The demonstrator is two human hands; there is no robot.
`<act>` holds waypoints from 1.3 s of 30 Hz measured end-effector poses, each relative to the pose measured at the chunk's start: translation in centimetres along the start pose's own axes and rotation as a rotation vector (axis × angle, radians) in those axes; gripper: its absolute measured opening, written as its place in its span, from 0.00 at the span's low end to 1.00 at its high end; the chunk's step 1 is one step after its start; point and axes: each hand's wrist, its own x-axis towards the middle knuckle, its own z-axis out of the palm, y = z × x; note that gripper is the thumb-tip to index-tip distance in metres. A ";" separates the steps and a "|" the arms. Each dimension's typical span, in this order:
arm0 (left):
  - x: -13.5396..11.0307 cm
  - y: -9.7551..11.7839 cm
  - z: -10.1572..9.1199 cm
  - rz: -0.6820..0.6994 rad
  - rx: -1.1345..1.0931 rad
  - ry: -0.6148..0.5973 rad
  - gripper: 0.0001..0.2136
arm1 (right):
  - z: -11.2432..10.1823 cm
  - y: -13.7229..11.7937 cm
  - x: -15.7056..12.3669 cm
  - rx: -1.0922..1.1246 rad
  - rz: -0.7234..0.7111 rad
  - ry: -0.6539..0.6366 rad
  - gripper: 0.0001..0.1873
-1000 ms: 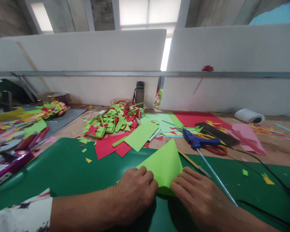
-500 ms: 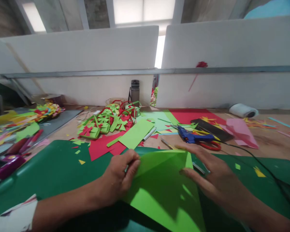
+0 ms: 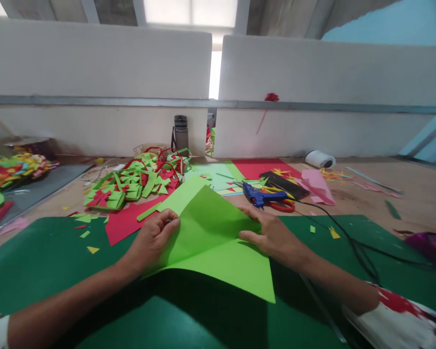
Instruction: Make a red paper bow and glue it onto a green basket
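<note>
A light green paper sheet [image 3: 214, 242] with a diagonal crease lies partly unfolded on the dark green cutting mat [image 3: 51, 261]. My left hand [image 3: 150, 240] pinches its left corner between thumb and fingers. My right hand [image 3: 272, 235] grips the sheet's right edge, thumb on top and fingers behind it. The far half of the sheet is raised off the mat.
Behind the sheet lie red paper [image 3: 125, 220], a pile of green and red cut pieces [image 3: 134, 184], a blue glue gun [image 3: 259, 196] with a black cord [image 3: 349, 237], red-handled scissors [image 3: 281, 206], pink paper [image 3: 316, 184], a grey bottle [image 3: 180, 133] and a white roll [image 3: 319, 159].
The folded green triangle has been opened out into a larger creased sheet. Both hands moved apart to its left and right edges, and my view swung to the right.
</note>
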 end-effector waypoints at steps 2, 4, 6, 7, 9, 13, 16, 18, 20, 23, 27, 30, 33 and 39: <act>0.2 -0.2 0.0 -0.002 0.032 0.002 0.11 | 0.4 0.6 0.1 -0.067 -0.026 0.017 0.30; 0.3 -0.5 0.1 -0.005 0.079 0.009 0.11 | 0.8 1.2 0.0 -0.187 -0.123 0.109 0.36; 0.4 -0.7 0.1 -0.005 0.137 0.016 0.11 | 1.3 1.5 -0.2 -0.335 -0.282 0.226 0.39; 0.4 -0.9 0.1 -0.004 0.168 0.018 0.10 | 1.5 1.6 -0.3 -0.396 -0.374 0.263 0.38; 0.5 -1.1 0.2 0.001 0.235 0.027 0.08 | 2.0 1.7 -0.7 -0.450 -0.542 0.237 0.33; 0.5 -1.3 0.0 0.026 0.394 0.057 0.08 | 2.9 1.3 -1.3 -0.316 -0.634 -0.087 0.24; 0.5 -1.3 -0.2 0.065 0.529 0.052 0.19 | 3.0 1.0 -1.5 -0.223 -0.526 -0.285 0.22; 0.2 -1.4 0.0 0.115 0.605 0.050 0.25 | 2.9 0.8 -1.4 -0.193 -0.483 -0.347 0.21; -0.2 -1.4 0.4 0.233 0.667 0.003 0.26 | 2.7 0.6 -1.4 -0.170 -0.474 -0.371 0.21; -1.2 -1.1 1.2 0.489 0.742 -0.268 0.23 | 2.4 0.3 -1.3 -0.143 -0.478 -0.389 0.19; -2.5 0.2 1.7 0.500 0.759 -0.635 0.27 | 2.2 0.3 -1.2 -0.115 -0.459 -0.437 0.20; -3.2 1.5 2.0 0.398 0.782 -0.696 0.27 | 2.0 0.7 -0.8 -0.101 -0.437 -0.455 0.20; -3.8 2.6 2.4 0.285 0.810 -0.719 0.29 | 2.0 1.5 -0.3 -0.156 -0.405 -0.402 0.18; -4.8 3.5 3.3 0.183 0.890 -0.747 0.31 | 2.5 3.6 0.3 -0.355 -0.291 -0.181 0.15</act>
